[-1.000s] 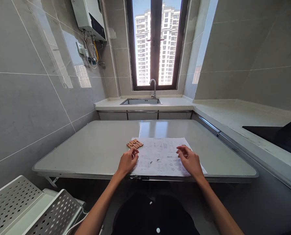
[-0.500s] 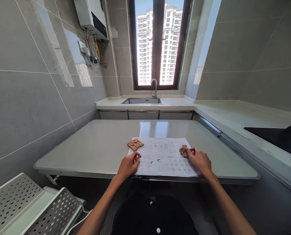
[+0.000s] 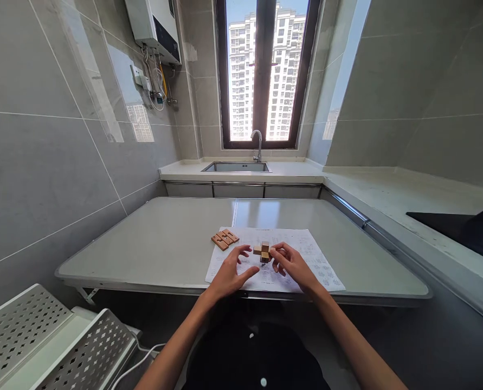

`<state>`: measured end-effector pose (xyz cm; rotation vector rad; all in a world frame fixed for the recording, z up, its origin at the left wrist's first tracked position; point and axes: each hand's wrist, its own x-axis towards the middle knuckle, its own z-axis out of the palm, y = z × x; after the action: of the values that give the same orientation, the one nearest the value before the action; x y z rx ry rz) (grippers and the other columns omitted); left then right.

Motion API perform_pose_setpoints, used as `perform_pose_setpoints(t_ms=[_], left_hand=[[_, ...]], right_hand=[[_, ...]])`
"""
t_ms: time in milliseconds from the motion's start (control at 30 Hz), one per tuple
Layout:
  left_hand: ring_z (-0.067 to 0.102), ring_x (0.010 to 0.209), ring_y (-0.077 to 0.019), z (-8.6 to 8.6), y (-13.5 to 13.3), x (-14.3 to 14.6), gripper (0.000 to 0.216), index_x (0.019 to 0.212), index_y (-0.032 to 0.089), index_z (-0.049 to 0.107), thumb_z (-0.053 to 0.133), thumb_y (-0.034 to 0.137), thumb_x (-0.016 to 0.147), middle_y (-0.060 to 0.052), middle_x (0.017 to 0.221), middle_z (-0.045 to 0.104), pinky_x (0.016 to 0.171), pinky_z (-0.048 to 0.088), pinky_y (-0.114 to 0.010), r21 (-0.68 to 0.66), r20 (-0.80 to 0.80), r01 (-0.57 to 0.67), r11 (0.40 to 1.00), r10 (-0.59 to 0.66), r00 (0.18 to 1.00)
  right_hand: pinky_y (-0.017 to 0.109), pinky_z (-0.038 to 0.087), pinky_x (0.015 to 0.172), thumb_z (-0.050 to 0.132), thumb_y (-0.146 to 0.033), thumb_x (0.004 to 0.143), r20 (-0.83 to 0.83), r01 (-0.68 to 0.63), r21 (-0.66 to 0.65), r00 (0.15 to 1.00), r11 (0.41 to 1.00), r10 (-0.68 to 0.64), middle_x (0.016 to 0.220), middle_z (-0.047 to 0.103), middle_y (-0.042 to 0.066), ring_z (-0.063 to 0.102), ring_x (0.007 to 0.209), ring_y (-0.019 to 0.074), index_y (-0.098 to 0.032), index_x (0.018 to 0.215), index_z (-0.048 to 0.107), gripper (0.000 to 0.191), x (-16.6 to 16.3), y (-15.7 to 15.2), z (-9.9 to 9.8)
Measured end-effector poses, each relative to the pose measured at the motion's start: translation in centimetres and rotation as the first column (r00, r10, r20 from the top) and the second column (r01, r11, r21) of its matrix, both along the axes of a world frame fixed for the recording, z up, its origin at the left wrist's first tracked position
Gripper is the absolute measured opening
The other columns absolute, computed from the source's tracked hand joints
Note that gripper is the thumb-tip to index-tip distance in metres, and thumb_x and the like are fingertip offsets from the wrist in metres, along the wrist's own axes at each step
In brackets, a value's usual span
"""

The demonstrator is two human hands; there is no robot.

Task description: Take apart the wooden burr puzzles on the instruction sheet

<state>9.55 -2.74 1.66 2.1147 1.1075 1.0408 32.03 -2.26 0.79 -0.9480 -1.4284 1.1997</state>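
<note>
A small wooden cross-shaped puzzle [image 3: 263, 252] is pinched in my right hand [image 3: 290, 264], held just above a printed instruction sheet [image 3: 314, 254] at the near middle of the grey table [image 3: 163, 244]. My left hand [image 3: 231, 271] hovers right beside the puzzle with its fingers spread, holding nothing. A few flat wooden puzzle pieces [image 3: 224, 239] lie side by side at the sheet's far left corner, apart from both hands.
A sink [image 3: 236, 167] with a tap [image 3: 258, 142] sits under the window at the back. A counter with a black hob [image 3: 464, 230] runs along the right. A perforated white metal rack [image 3: 42, 341] stands at the lower left, below the table's edge.
My right hand picked up the wooden cross puzzle at the sheet's right side and carried it left to the sheet's middle. My left hand shifted right toward it and opened its fingers.
</note>
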Motion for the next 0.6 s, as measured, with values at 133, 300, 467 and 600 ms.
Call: perform_pose_setpoints(t_ms=[133, 300, 467, 600], left_hand=[[0.064, 0.11, -0.0254, 0.8, -0.1, 0.5, 0.063, 0.142, 0.024, 0.048, 0.071, 0.045, 0.087, -0.008, 0.123, 0.069, 0.099, 0.05, -0.043, -0.089, 0.079, 0.082, 0.993, -0.075, 0.994], [0.065, 0.112, -0.0248, 1.1, -0.3, 0.3, 0.058, 0.134, 0.023, 0.054, 0.076, 0.043, 0.084, -0.007, 0.122, 0.069, 0.104, 0.048, -0.041, -0.127, 0.179, 0.142, 0.982, -0.118, 0.977], [0.064, 0.118, -0.0271, 1.3, -0.6, 0.2, 0.059, 0.13, 0.024, 0.059, 0.082, 0.038, 0.078, -0.007, 0.13, 0.067, 0.106, 0.048, -0.041, -0.151, 0.216, 0.21, 0.966, -0.175, 0.961], [0.064, 0.118, -0.0271, 2.2, -1.0, 0.4, 0.058, 0.129, 0.026, 0.061, 0.083, 0.036, 0.076, -0.006, 0.128, 0.068, 0.105, 0.048, -0.04, -0.158, 0.192, 0.28, 0.947, -0.248, 0.949]], right_hand=[[0.024, 0.035, 0.048, 0.069, -0.063, 0.084, -0.118, -0.177, -0.053, 0.978, 0.983, 0.17, 0.072, 0.062, 0.0, 0.053, 0.057, 0.0127, -0.021, 0.093, 0.058, 0.044, -1.8, -0.3, 0.3], [0.025, 0.037, 0.052, 0.07, -0.058, 0.086, -0.16, -0.371, -0.082, 0.921, 0.925, 0.355, 0.082, 0.064, 0.002, 0.057, 0.066, 0.0135, -0.021, 0.101, 0.063, 0.041, -1.8, -0.3, 0.6], [0.027, 0.043, 0.061, 0.071, -0.056, 0.086, 0.0, -0.521, -0.102, 0.852, 0.848, 0.523, 0.101, 0.068, 0.007, 0.061, 0.079, 0.0171, -0.02, 0.11, 0.07, 0.043, -0.4, 0.0, 1.2], [0.028, 0.044, 0.063, 0.075, -0.053, 0.083, 0.093, -0.502, -0.095, 0.855, 0.859, 0.51, 0.088, 0.067, 0.004, 0.057, 0.073, 0.0157, -0.018, 0.107, 0.074, 0.042, 0.2, 0.5, 1.0]])
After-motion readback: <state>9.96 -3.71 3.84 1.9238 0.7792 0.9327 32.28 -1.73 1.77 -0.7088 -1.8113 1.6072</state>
